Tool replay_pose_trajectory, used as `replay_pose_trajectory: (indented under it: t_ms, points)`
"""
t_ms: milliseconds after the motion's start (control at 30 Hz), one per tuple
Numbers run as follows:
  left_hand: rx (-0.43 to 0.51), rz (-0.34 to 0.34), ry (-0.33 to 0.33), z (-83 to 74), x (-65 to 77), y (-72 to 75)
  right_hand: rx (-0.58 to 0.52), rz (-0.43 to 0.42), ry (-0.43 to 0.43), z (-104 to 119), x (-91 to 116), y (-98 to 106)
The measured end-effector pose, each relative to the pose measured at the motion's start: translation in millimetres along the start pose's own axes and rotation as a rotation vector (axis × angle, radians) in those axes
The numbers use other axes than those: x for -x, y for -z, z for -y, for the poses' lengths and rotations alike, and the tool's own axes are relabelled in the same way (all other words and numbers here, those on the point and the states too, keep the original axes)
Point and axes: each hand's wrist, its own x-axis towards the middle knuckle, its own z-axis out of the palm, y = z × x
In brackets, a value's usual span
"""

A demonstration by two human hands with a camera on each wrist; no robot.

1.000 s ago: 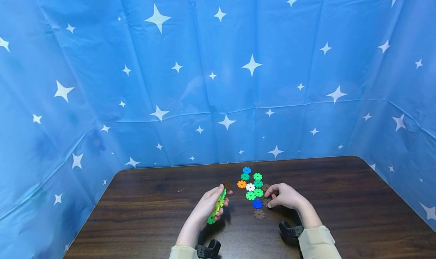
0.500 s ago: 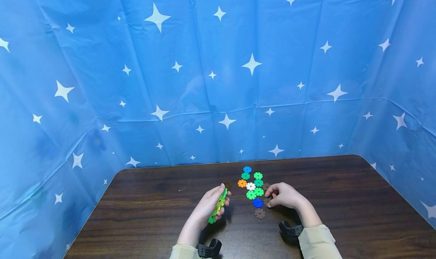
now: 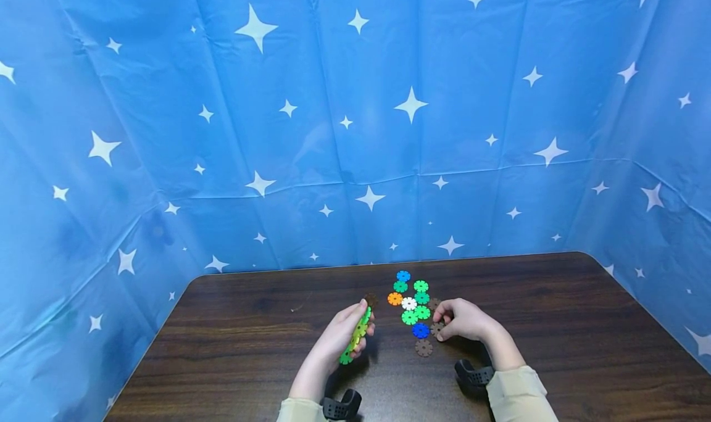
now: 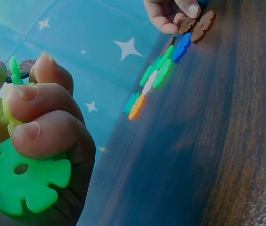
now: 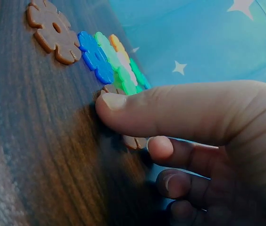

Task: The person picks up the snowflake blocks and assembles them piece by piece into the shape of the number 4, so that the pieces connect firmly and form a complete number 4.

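My left hand (image 3: 340, 334) grips a joined chain of notched plastic discs, with a green disc (image 4: 27, 176) at its near end, yellow ones (image 3: 356, 339) along the middle and a brown disc (image 3: 371, 300) at the far end. Curled fingers hide part of the chain. On the table, my right hand (image 3: 469, 320) pinches a brown disc (image 3: 437, 329) between thumb and fingers; the thumb covers part of it in the right wrist view. Just left of that disc lie a blue disc (image 3: 420, 330) and another brown disc (image 3: 424, 348).
Farther back on the dark wooden table (image 3: 250, 335) lie more loose discs: an orange disc (image 3: 395, 298), a white disc (image 3: 409, 303), several green ones (image 3: 410, 317) and a lighter blue disc (image 3: 403, 276). A blue star-patterned curtain (image 3: 333, 132) hangs behind the table.
Both hands stay nearly where they were. The right hand's fingers have shifted very slightly at the brown disc, more of which now shows.
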Motion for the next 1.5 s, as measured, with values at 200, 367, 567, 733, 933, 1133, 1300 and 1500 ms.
replay_pose_trajectory:
  t_ms: [200,367,567,733,933,1133,1300,1500]
  points:
    - [-0.012,-0.005,-0.007,-2.5,0.8,0.2,-0.019,-0.003,0.032,0.3,0.7,0.5]
    - [-0.016,-0.003,-0.003,-1.5,-0.5,1.3,-0.051,-0.024,0.044,-2.0,0.0,0.8]
    - [-0.013,-0.008,0.004,1.3,-1.5,1.6,-0.09,-0.047,0.077,-0.8,-2.6,4.1]
    - [-0.005,-0.003,0.005,1.7,-1.2,0.8,-0.155,-0.103,0.118,6.9,-6.5,5.9]
    - [0.0,-0.001,0.012,0.5,-0.9,0.6,-0.303,-0.173,0.134,21.6,-16.2,-1.0]
    - [-0.017,0.018,0.026,0.7,-1.7,0.0,-0.542,-0.204,0.138,43.5,-23.2,-11.8]
    - [-0.021,0.022,0.014,1.2,-2.9,-0.8,-0.692,-0.208,0.166,60.2,-26.2,-21.3]
    - [-0.046,0.028,-0.003,1.4,-2.5,-1.2,-0.713,-0.221,0.155,69.9,-29.9,-34.7]
